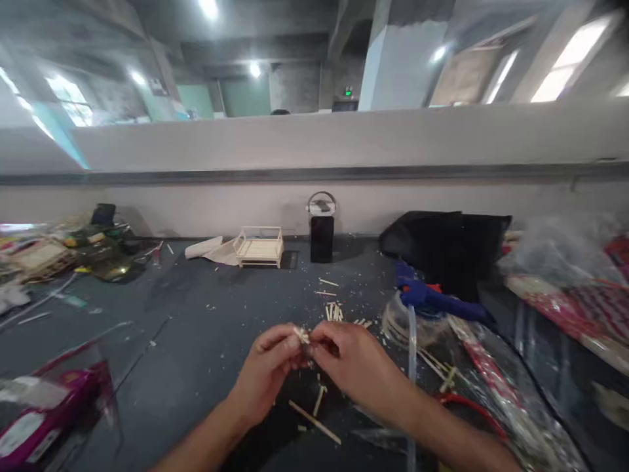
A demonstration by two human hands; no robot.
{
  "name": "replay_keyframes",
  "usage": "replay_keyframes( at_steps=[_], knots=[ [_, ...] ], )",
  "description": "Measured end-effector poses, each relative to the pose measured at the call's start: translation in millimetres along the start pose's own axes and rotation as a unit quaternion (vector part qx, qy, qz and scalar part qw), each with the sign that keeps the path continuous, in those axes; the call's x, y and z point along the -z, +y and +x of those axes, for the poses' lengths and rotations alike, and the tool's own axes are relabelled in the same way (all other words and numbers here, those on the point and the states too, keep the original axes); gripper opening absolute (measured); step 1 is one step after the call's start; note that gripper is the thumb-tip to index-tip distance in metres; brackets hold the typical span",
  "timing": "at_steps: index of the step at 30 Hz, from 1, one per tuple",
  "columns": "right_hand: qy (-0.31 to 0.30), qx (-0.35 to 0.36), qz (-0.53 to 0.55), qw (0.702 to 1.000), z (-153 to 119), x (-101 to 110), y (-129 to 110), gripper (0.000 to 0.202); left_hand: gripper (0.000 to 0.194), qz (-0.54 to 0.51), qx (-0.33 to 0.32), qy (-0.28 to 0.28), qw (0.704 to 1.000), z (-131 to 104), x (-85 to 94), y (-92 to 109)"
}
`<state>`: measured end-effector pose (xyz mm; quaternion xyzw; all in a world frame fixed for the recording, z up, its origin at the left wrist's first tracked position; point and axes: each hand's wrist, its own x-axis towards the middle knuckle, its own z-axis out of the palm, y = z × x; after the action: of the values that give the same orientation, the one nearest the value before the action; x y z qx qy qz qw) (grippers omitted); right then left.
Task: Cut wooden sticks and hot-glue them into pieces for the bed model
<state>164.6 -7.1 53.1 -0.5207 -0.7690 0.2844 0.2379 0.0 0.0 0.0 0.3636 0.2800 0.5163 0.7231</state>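
Observation:
Between thumb and fingers, my left hand [268, 370] pinches a small cluster of pale wooden stick pieces [301, 335]. The fingertips of my right hand [351, 357] close on the same cluster from the right; its exact shape is partly covered by fingers. Just beyond my hands lie several short cut sticks [333, 312]. Nearer to me, a longer thin stick [315, 422] and a short stick piece [320, 398] rest on the dark table [196, 347].
A miniature wooden bed-like frame [259, 249] stands at the back, left of a black phone-like slab [322, 239]. Right of my hands are a blue glue gun [432, 300], a clear round tub [400, 320] and plastic-wrapped stick bundles [491, 367]. A magenta package [52, 410] lies left.

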Motion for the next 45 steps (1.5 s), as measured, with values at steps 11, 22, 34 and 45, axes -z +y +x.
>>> replay_keyframes(
  at_steps=[11, 22, 34, 45],
  knots=[
    [0.034, 0.022, -0.097, 0.994, -2, 11, -7, 0.031, 0.007, -0.101, -0.001, 0.043, 0.994, 17, 13.3, 6],
    [0.033, 0.043, -0.079, 0.995, -1, 5, -2, 0.016, 0.005, -0.083, 0.004, -0.013, 0.996, 13, 6.0, 6],
    [0.008, -0.006, -0.059, 0.998, -4, 10, -12, 0.011, 0.006, 0.035, -0.002, -0.025, 0.999, 6, 6.3, 6],
    [0.015, 0.023, -0.039, 0.999, -3, 7, -7, 0.01, 0.012, 0.104, -0.006, -0.039, 0.994, 5, 5.3, 0]
  ],
)
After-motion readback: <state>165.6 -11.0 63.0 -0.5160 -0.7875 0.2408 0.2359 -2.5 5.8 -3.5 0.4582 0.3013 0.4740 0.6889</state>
